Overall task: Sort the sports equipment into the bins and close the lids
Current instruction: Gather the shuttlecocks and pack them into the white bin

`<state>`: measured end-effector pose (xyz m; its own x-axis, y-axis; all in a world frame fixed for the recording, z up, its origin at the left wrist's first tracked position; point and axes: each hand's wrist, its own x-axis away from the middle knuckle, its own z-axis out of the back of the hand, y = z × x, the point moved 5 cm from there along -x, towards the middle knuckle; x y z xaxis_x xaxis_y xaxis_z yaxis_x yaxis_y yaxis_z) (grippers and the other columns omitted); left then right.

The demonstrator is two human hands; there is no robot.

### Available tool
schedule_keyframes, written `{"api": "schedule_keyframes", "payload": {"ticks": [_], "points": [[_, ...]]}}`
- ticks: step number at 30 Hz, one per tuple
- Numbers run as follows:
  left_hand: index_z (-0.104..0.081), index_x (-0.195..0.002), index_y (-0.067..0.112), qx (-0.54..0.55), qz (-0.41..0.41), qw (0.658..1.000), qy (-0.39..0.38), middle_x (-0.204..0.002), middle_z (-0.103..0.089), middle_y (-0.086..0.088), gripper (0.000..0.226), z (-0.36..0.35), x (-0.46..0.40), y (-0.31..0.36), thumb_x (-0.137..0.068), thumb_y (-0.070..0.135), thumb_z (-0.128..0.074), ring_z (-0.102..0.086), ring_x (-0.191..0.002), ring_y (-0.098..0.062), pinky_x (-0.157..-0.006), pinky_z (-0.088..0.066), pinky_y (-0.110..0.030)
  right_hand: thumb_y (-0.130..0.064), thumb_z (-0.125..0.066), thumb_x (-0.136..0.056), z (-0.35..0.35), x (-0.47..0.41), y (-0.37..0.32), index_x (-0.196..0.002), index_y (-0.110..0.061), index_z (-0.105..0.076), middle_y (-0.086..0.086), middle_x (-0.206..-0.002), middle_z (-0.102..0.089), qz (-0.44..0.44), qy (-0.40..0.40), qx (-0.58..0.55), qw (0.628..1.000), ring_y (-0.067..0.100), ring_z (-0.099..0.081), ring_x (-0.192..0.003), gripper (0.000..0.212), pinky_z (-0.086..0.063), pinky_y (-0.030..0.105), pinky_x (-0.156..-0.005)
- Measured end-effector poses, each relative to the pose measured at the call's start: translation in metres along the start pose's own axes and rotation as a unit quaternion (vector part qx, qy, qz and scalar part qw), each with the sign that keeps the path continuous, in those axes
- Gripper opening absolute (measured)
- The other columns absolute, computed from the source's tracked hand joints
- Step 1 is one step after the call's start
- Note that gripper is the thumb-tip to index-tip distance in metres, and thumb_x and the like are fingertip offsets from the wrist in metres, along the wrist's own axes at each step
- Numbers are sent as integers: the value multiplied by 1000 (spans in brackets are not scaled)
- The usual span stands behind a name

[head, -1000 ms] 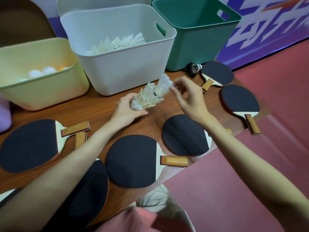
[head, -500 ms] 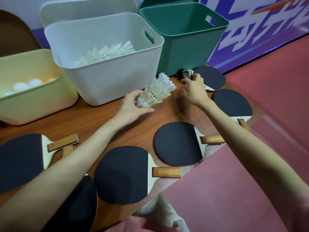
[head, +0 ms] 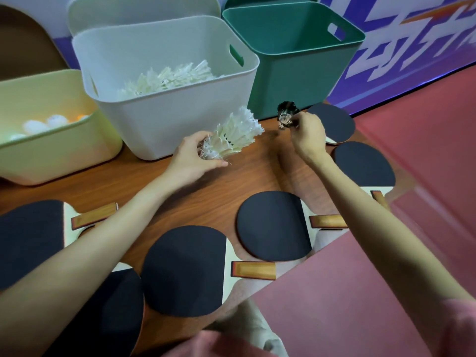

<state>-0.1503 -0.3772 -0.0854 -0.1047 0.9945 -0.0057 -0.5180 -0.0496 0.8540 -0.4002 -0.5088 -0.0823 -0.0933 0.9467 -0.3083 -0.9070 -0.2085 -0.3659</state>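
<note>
Standing bins: three in a row along the back of the worktop, lids off.
Yellow bin: at the left end; white balls and an orange one lie inside.
White bin: in the middle, touching the green one; loose white shuttlecocks piled within. A white lid leans behind it.
Green bin: on the right; its visible inside shows nothing.
Left hand: fingers curled round the base of a nested stack of white shuttlecocks, tilted up and right, just in front of the white bin.
Right hand: pinches a dark shuttlecock, held clear of the worktop before the green bin.
Paddles: black-faced paddles lie flat across the near worktop, among them the centre paddle and the near paddle; two more sit right of the right hand.
Edges: several handles overhang the worktop's right edge above the red floor.
Open room: bare wood lies between the two forearms and in front of the white bin.
</note>
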Motion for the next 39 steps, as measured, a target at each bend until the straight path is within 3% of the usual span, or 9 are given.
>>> {"api": "schedule_keyframes", "payload": {"ticks": [5,9,16,23,28,31,33,36,39], "points": [[-58,-124,16,-51,5,998,34,-113,-60,11,66,23,25,-4,-66,26,-86,-55,-108,-9,-97,-40,-25,-17,-63,-88,62,54,-40,-88,-5,-70,-4,-76,-66,47,143,-282,948,4,-59,-68,14,-44,13,-67],[-61,-120,16,-76,10,996,52,-112,-66,6,62,40,43,-5,-64,24,-87,-59,-106,-13,-96,-44,-29,-15,-61,-89,75,78,-76,-83,-8,-69,0,-66,-66,74,90,-379,918,2,-59,-61,12,-48,21,-65],[-61,-120,13,-105,-26,990,88,-106,-63,5,62,71,61,28,-64,22,-87,-58,-98,-12,-85,-44,-26,-11,-55,-92,70,83,-134,-64,-14,-64,-7,-56,-59,110,-38,-410,905,-2,-50,-52,29,-40,21,-57],[-57,-126,11,-184,-70,968,158,-119,-63,-7,68,134,43,77,-66,28,-86,-58,-108,-24,-89,-43,-29,-8,-57,-91,94,44,-177,-77,-11,-71,-16,-60,-58,110,32,-441,890,-7,-47,-51,21,-34,12,-55],[-47,-131,12,-198,-14,968,156,-131,-54,-9,72,170,-3,86,-71,30,-83,-50,-119,-23,-85,-36,-25,-13,-56,-88,88,-9,-208,-52,-15,-53,-9,-47,-30,135,55,-357,923,5,-25,-47,36,-24,24,-50],[-48,-129,9,-188,29,972,136,-131,-53,-8,70,174,-35,72,-71,30,-83,-50,-118,-24,-85,-39,-28,-8,-54,-87,60,-41,-216,-66,1,-61,4,-55,-48,123,26,-301,945,10,-40,-54,24,-29,28,-55],[-49,-130,9,-178,52,975,119,-131,-52,-9,73,173,-56,61,-70,30,-84,-53,-115,-27,-80,-43,-29,-4,-52,-85,44,-57,-217,-82,-2,-68,7,-73,-63,109,5,-280,954,16,-54,-68,16,-40,28,-63],[-51,-132,10,-215,73,969,100,-131,-53,-11,76,167,-80,50,-68,31,-86,-55,-111,-31,-79,-51,-35,0,-52,-83,26,-76,-215,-111,-3,-59,10,-96,-65,75,-21,-265,961,22,-60,-89,29,-45,32,-80],[-53,-129,9,-251,122,957,75,-119,-58,-11,74,163,-96,41,-67,30,-86,-59,-104,-31,-77,-56,-41,-5,-55,-83,8,-90,-218,-118,-4,-56,10,-91,-64,75,-74,-215,971,26,-61,-91,35,-49,37,-81]]}}
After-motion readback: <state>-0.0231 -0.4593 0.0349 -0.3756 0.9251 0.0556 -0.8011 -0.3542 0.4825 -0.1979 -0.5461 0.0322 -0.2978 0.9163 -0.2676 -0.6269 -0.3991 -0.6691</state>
